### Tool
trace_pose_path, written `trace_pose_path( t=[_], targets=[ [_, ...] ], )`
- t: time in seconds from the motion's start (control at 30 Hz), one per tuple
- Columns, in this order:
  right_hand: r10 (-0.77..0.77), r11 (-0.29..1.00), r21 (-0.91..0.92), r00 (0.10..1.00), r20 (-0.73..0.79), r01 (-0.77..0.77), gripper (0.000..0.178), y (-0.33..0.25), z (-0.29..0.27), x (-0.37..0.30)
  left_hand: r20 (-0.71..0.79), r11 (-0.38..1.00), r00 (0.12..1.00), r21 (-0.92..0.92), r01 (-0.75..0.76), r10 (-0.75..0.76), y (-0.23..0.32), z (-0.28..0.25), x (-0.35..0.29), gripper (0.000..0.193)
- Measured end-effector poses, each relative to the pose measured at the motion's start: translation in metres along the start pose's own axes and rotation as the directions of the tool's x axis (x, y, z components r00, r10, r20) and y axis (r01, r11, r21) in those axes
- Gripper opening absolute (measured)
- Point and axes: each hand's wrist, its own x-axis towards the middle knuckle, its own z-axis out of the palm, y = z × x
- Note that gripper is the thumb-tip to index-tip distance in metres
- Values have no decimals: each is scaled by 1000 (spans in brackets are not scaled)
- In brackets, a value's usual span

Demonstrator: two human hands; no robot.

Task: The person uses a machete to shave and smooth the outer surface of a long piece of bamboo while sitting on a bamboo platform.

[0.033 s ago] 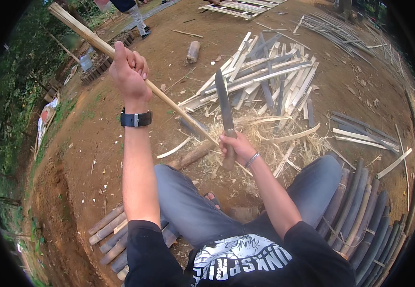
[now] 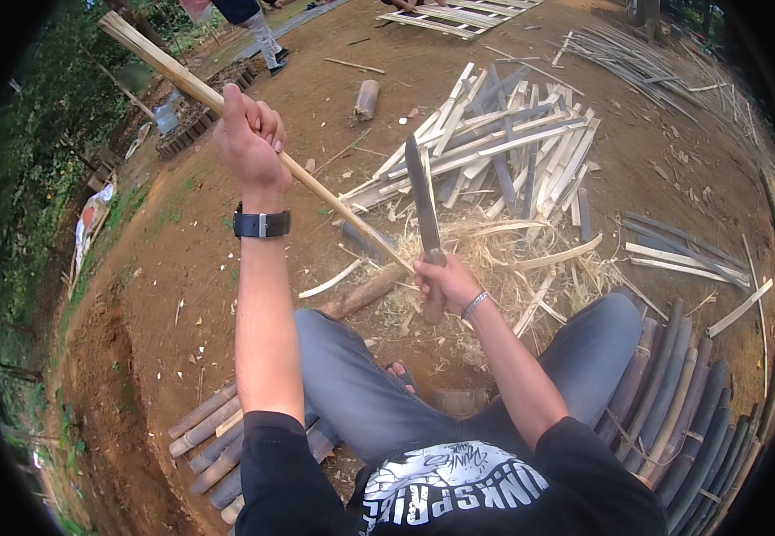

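Observation:
My left hand (image 2: 252,147), raised at the upper left, is closed around a long pale bamboo strip (image 2: 336,205). The strip slants from the upper left down toward my right hand, and its upper end looks wider. My right hand (image 2: 452,280) grips the wooden handle of a machete (image 2: 424,195), whose blade points up and away. The strip's lower part reaches the machete handle and passes partly out of sight by my fingers; I cannot tell whether the blade touches it. Beneath them lie a short log (image 2: 365,291) and curly bamboo shavings (image 2: 495,253).
Beyond the shavings is a heap of split bamboo strips (image 2: 495,147). Dark bamboo poles (image 2: 673,393) lie at my right, with more bamboo pieces (image 2: 204,438) at my left. A short bamboo section (image 2: 366,100) rests farther off. Another person's legs (image 2: 264,37) show at the back.
The whole scene has shifted slightly right and down in the picture. The machete blade leans a little more to the left. Both hands keep their holds.

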Motion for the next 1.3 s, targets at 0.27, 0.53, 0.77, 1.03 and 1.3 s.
trace_pose_path(
  t=[0.27,0.53,0.77,1.03,1.3],
  targets=[
    [-1,960,-281,1000,-2,0,22,43,28,-23,-3,1000,1000,-17,25,-25,-9,-2,10,48],
    [-125,828,-560,983,-133,30,43,71,39,-22,-20,995,998,74,-64,66,27,11,25,48],
    [-56,953,-304,990,-130,14,68,86,44,-13,-47,991,994,88,-96,101,33,15,9,59],
    [-97,987,-135,994,-50,89,64,72,57,-23,-43,982,992,155,-108,116,28,21,7,63],
    [-53,994,-96,991,-120,42,65,54,60,-29,-68,959,974,207,-196,214,23,33,13,61]
  ],
)
